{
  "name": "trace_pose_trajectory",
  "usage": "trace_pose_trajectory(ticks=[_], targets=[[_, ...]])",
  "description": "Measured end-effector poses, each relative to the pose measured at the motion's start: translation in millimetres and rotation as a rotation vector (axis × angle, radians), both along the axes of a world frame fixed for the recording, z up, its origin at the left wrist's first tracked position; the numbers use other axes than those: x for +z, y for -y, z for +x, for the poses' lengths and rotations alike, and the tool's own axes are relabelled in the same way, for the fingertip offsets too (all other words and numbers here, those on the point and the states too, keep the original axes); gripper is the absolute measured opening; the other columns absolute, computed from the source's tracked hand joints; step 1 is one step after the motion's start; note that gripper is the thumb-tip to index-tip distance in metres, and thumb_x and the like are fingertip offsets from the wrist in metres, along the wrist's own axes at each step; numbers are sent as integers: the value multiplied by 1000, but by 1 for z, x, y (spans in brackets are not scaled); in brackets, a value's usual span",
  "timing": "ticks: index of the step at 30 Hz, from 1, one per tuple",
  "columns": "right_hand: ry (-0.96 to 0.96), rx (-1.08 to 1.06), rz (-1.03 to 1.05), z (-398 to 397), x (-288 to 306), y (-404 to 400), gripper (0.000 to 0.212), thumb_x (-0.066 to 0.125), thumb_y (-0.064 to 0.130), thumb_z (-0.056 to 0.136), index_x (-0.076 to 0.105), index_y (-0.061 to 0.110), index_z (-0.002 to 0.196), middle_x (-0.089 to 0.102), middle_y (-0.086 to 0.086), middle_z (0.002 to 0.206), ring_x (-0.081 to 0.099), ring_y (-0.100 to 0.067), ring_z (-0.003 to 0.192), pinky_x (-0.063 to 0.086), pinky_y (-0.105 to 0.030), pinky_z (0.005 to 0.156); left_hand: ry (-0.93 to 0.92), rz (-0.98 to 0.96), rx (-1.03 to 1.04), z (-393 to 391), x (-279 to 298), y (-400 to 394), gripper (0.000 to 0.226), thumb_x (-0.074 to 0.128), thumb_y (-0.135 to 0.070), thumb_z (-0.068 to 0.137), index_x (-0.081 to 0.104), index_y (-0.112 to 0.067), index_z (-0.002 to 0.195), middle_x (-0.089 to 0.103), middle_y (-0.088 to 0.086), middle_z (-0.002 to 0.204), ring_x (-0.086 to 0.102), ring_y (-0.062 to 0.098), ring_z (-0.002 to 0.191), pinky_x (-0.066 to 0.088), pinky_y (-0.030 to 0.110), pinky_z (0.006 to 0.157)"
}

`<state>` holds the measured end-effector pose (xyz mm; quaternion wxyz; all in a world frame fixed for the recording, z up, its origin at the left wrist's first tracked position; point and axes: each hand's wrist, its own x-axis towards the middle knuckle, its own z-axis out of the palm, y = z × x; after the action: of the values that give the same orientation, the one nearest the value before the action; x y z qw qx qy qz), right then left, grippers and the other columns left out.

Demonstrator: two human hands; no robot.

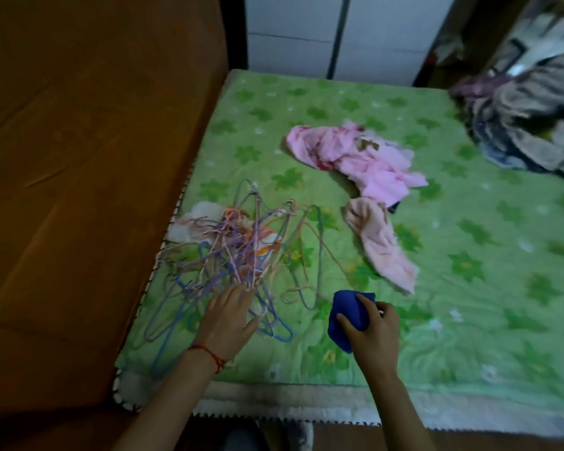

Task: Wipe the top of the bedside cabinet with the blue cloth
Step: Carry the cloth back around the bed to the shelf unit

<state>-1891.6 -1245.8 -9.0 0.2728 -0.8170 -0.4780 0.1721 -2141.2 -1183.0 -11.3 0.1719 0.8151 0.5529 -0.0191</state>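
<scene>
The blue cloth (345, 315) is bunched in my right hand (370, 330), held just above the green flowered bedspread (469, 288) near its front edge. My left hand (228, 315) lies flat with fingers spread on a tangled heap of thin wire hangers (238, 252) at the bed's front left. No bedside cabinet shows in this view.
A brown wooden panel (79, 157) runs along the bed's left side. A pink garment (355, 157) and a pale peach garment (381, 245) lie mid-bed. A grey pile of clothes (528, 131) sits at the far right corner. White cupboard doors (339, 34) stand behind.
</scene>
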Motion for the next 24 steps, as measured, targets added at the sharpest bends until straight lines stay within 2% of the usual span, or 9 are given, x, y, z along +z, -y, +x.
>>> trace_pose_trajectory(ticks=[2, 4, 9, 15, 17, 20, 24], targets=[[-24, -89, 5, 20, 0, 19, 53, 75, 29, 73, 56, 14, 121, 45, -17, 118, 47, -33, 104, 46, -42, 81, -19, 42, -97, 23, -2, -3, 56, 38, -45, 78, 69, -8, 106, 68, 14, 106, 65, 31, 96, 53, 46, 75], [-40, -150, 6, 35, -1, 34, 53, 75, 29, 73, 56, 14, 121, 44, -17, 121, 46, -34, 106, 47, -43, 81, -46, 49, -164, 42, 2, -1, 56, 38, -45, 75, 72, -9, 100, 69, 13, 100, 67, 30, 90, 54, 45, 69], [-57, -324, 3, 95, 0, 81, 51, 73, 29, 76, 55, 15, 121, 42, -16, 123, 46, -34, 106, 48, -44, 78, -46, 68, -345, 115, 2, 5, 56, 38, -46, 76, 71, -7, 100, 69, 14, 101, 67, 30, 90, 54, 44, 69], [-78, -476, -29, 179, -3, 148, 51, 70, 30, 79, 52, 16, 124, 39, -15, 127, 43, -32, 111, 45, -42, 84, 13, 74, -477, 224, 2, 32, 55, 40, -42, 76, 70, -3, 100, 67, 20, 101, 66, 35, 90, 55, 46, 68], [-68, -532, -26, 208, -3, 172, 51, 70, 30, 79, 52, 15, 124, 40, -16, 127, 44, -32, 109, 46, -43, 85, 33, 90, -532, 261, -1, 43, 55, 39, -44, 81, 70, -2, 99, 67, 21, 100, 66, 36, 89, 54, 45, 67], [-77, -623, -25, 245, -3, 206, 50, 68, 30, 80, 51, 16, 125, 40, -14, 126, 44, -30, 107, 45, -41, 84, 54, 120, -624, 315, -5, 56, 66, 25, -49, 94, 70, -1, 100, 66, 22, 102, 65, 35, 90, 54, 44, 69], [-82, -763, -8, 279, -4, 250, 50, 70, 29, 79, 53, 14, 124, 41, -16, 127, 45, -33, 108, 46, -43, 85, 70, 154, -756, 377, -6, 77, 63, 30, -48, 92, 69, 1, 101, 65, 25, 103, 65, 39, 89, 54, 47, 69]])
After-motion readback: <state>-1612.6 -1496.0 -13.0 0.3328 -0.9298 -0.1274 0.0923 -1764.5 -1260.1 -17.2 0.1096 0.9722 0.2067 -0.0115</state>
